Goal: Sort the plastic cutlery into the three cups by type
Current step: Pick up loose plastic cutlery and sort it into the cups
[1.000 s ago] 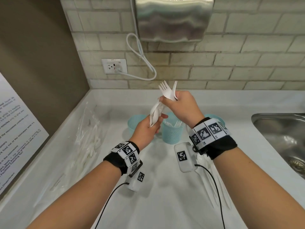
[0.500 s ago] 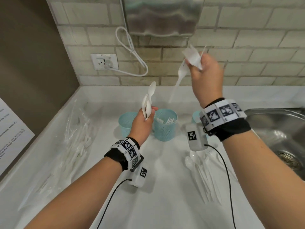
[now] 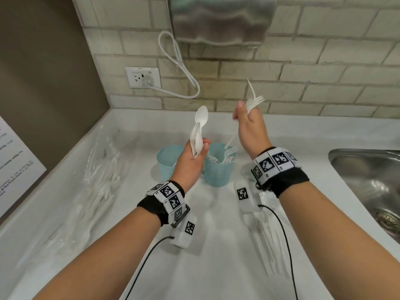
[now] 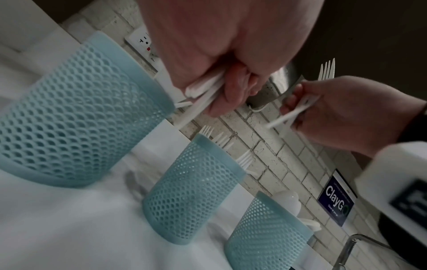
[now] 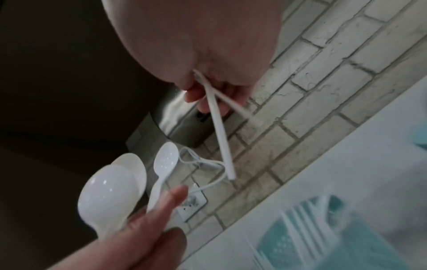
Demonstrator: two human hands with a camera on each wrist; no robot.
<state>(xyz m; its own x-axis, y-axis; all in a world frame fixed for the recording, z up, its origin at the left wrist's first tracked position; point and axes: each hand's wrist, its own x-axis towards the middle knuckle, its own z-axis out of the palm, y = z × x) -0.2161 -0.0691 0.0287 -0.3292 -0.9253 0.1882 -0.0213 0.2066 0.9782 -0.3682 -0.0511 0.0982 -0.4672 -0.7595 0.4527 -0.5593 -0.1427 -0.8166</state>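
My left hand (image 3: 200, 148) grips several white spoons (image 3: 198, 135) by the handles, bowls up, above and between the left cup (image 3: 167, 158) and the middle cup (image 3: 218, 169). My right hand (image 3: 242, 111) pinches white forks (image 3: 255, 101), tines up and to the right. One handle slants down towards the middle cup, which holds forks. In the left wrist view all three teal mesh cups show: the left cup (image 4: 76, 113), the middle cup (image 4: 191, 182) and the right cup (image 4: 265, 235) with a spoon in it. The right wrist view shows the crossed fork handles (image 5: 219, 137) and the spoons (image 5: 110, 186).
Loose white cutlery (image 3: 268, 239) lies on the counter under my right forearm. Clear plastic wrappers (image 3: 95, 180) are heaped along the left wall. A steel sink (image 3: 372, 180) lies at the right. A wall outlet (image 3: 143, 77) and a steel dispenser (image 3: 218, 18) are on the brick wall.
The hands were together on one bundle, then parted. The left kept the spoons. The right rose with the forks and has now come down and left towards the middle cup.
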